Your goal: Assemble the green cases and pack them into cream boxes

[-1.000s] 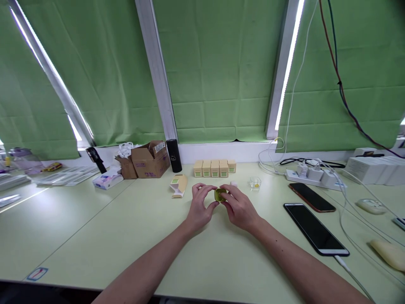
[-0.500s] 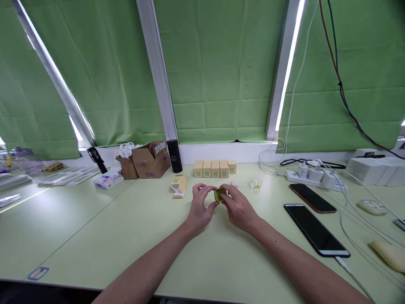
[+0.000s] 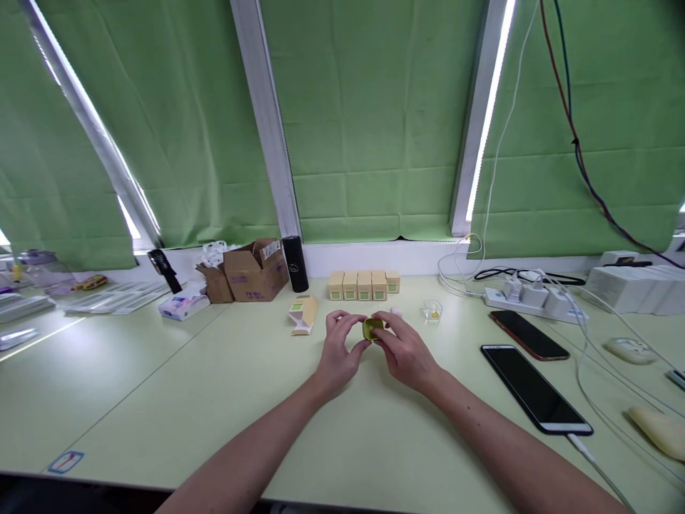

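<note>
Between my two hands, above the middle of the table, is a small olive-green open container [image 3: 372, 328] with rounded corners. My left hand [image 3: 341, 351] pinches its left side between thumb and fingers. The fingers of my right hand [image 3: 405, 350] close on its right side, and one fingertip reaches into its opening. What lies inside is too small to tell. Just behind my right hand a small pale pink item [image 3: 396, 312] shows in part. A clear little cup [image 3: 431, 310] with something yellow in it stands to the right. An opened small carton [image 3: 304, 315] lies to the left.
Several small kraft boxes [image 3: 364, 285] stand in a row at the back. A black cylinder [image 3: 295, 264] and a cardboard box [image 3: 257, 271] are back left. Right are two phones [image 3: 535, 387], a power strip [image 3: 529, 303] and loose white cables. Tissues [image 3: 183, 303] lie left.
Almost nothing differs. The fingers of my right hand shift very slightly at the green container, and more of its inside shows.
</note>
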Tool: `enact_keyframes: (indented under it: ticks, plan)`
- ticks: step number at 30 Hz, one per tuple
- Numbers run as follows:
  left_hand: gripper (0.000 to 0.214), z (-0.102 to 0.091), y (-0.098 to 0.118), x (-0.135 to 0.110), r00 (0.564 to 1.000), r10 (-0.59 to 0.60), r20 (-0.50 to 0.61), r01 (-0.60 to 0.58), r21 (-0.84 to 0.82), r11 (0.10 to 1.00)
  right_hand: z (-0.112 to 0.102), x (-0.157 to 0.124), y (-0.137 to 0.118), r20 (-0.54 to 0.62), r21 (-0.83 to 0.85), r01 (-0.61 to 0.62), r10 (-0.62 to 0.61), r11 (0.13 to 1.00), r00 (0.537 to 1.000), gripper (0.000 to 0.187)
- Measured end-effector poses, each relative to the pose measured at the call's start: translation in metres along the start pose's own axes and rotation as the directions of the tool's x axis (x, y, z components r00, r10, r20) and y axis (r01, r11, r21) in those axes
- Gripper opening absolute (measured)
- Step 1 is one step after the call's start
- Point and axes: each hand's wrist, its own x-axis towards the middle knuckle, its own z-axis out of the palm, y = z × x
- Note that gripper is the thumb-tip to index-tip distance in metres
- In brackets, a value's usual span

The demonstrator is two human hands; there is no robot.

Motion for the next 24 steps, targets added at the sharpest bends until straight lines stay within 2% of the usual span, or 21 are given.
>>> enact_keyframes:
  ticks: [8,20,24]
  plan:
    - [0.038,0.0011,-0.0034,-0.0006,1.0,0.014,-0.027,-0.014,0.008,1.0,-0.0021,0.0047,-0.0021,0.02,-0.02,0.037,-0.036,0.999,0.999,0.032]
    - [0.037,0.0012,-0.003,0.0004,0.998,0.046,-0.031,-0.046,0.005,0.999,-0.0013,0.0025,-0.001,0.047,0.064,-0.038,0.035,0.997,0.998,0.037]
    - [0.038,-0.0001,-0.0017,0.0003,0.999,0.046,-0.012,-0.046,-0.004,0.999,-0.0011,0.0003,-0.0009,0.036,0.144,-0.09,0.086,0.985,0.996,0.034]
